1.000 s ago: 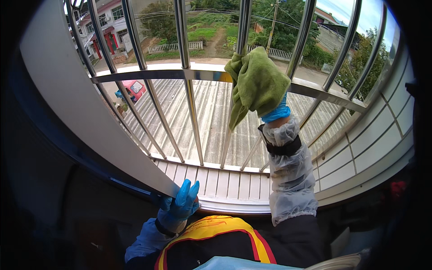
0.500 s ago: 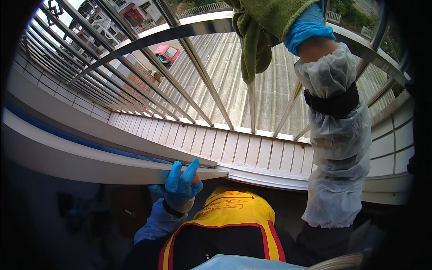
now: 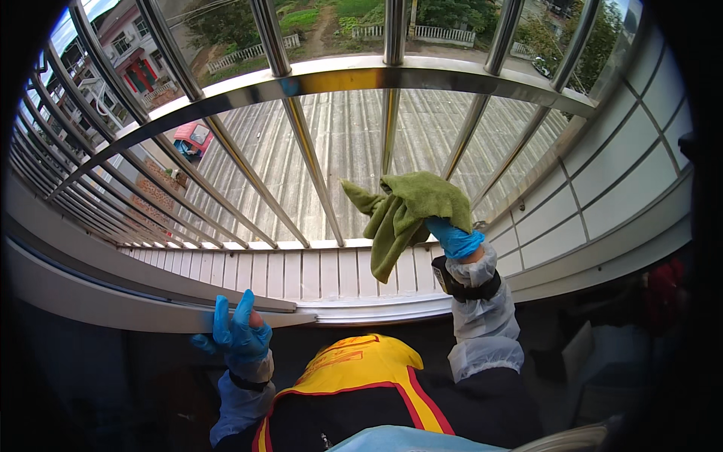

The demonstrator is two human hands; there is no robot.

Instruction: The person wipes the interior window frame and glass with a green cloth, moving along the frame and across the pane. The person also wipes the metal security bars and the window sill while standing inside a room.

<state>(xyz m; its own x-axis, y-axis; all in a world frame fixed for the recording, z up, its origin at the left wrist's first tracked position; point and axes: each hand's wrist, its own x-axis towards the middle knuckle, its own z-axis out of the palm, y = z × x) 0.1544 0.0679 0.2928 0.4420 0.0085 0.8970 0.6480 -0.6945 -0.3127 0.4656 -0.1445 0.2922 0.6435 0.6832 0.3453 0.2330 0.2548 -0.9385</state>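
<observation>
A: Person's gloved R hand (image 3: 456,239)?
B: Holding a green cloth (image 3: 414,207), nr the metal bars (image 3: 389,128).
A: L hand (image 3: 242,335)?
B: Gloved too, fingers up by the window frame (image 3: 143,309); can't tell re: contact.
A: Outside?
B: Red truck (image 3: 197,135) on the L, beside a grey ridged roof (image 3: 354,135).

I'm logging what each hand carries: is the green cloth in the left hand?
No, the green cloth is draped over the right hand, while the left hand is beside the window frame.

Outdoor daylight glints off the railing (image 3: 324,81); bent edges fade black.
</observation>
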